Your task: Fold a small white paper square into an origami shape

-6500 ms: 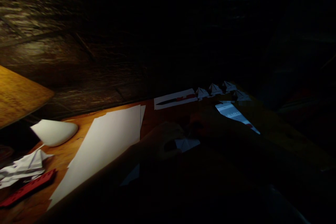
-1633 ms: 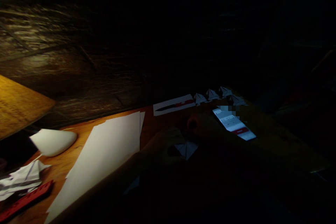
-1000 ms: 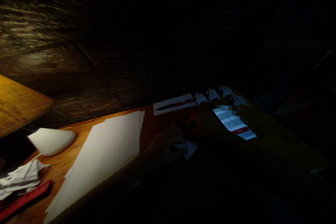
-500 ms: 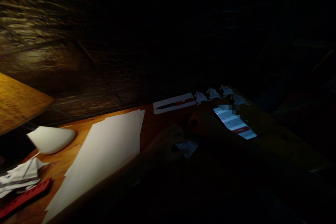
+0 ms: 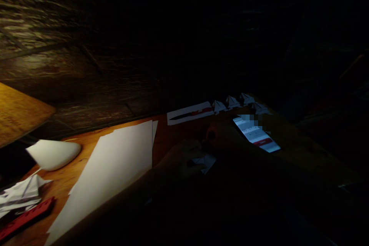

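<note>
In the head view, my left hand [image 5: 186,157] is closed on a small folded piece of white paper [image 5: 208,162], low over the dark part of the table. My right hand [image 5: 215,134] is just beyond it, with curled fingers close to the paper. Deep shadow hides its fingertips and anything they hold. A lit phone [image 5: 256,134] showing a timer lies right of my right hand. Behind my hands, a knife [image 5: 190,114] with a dark blade and red handle rests on a strip of white paper [image 5: 173,120].
Several folded paper shapes [image 5: 233,102] stand at the table's back right. Large white sheets [image 5: 121,153] cover the left side, partly under my left forearm. Farther left are a white rounded object [image 5: 56,155], crumpled paper [image 5: 25,192] and a red bar [image 5: 29,217]. A stone-like wall [image 5: 43,61] rises behind.
The whole view has shifted very slightly. My left hand keeps its hold on the folded paper, and both hands stay in nearly the same place.
</note>
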`<state>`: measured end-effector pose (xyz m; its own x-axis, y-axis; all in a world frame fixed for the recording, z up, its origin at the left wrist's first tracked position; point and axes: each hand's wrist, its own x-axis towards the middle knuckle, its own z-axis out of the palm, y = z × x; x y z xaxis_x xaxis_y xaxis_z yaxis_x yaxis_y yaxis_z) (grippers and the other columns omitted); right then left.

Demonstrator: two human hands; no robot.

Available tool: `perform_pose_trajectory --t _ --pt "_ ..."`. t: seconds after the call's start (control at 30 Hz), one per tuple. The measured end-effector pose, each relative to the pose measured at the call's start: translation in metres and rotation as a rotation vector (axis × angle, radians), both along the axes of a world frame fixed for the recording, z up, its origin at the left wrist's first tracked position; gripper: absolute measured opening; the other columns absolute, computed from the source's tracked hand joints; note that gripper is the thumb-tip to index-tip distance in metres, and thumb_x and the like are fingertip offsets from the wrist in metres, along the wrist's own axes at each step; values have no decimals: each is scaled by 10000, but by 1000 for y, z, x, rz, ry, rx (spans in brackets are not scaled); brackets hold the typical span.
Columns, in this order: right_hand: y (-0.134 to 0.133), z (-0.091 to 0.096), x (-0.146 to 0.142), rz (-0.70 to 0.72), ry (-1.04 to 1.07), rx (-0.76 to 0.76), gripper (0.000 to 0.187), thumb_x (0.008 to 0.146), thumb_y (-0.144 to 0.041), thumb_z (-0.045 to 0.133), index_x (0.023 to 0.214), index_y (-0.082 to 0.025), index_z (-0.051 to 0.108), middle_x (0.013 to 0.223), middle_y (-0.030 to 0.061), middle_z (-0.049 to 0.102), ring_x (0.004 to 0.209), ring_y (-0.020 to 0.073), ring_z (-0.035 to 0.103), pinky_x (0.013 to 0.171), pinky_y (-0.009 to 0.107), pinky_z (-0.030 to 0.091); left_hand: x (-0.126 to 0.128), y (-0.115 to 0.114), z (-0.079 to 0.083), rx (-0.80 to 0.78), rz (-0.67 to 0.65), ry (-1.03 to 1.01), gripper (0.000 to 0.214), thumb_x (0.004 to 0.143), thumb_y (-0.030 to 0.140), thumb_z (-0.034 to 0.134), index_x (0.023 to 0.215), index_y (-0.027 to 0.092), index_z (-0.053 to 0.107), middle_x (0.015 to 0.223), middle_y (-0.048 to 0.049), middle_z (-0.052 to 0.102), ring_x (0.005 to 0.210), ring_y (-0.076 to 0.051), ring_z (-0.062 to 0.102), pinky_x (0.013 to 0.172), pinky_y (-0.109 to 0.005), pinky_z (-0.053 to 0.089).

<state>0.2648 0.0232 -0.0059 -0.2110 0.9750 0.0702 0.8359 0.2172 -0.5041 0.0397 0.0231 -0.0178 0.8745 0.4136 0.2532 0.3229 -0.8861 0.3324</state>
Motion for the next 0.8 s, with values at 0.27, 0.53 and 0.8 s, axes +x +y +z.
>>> perform_pose_trajectory --t 0.27,0.53,0.8 --pt "0 -2 0 -12 -1 14 168 821 -364 705 812 -217 784 948 64 733 807 184 654 618 274 398 0 2 -1 67 -13 17 271 908 372 687 1126 214 664 1065 -54 660 1010 -216 608 883 -365 494" --pt "-2 1 -3 -29 -2 16 166 812 -362 715 803 -208 775 951 65 723 786 175 644 608 273 398 2 1 3 98 -36 65 225 927 354 658 1100 209 658 1041 -46 670 989 -211 613 866 -352 478" --pt "-1 0 -2 -3 -24 18 180 814 -386 719 809 -211 759 935 68 710 774 182 629 598 280 375 1 0 7 126 -58 114 244 924 292 618 1148 199 640 1089 -55 674 1040 -224 604 913 -385 477"
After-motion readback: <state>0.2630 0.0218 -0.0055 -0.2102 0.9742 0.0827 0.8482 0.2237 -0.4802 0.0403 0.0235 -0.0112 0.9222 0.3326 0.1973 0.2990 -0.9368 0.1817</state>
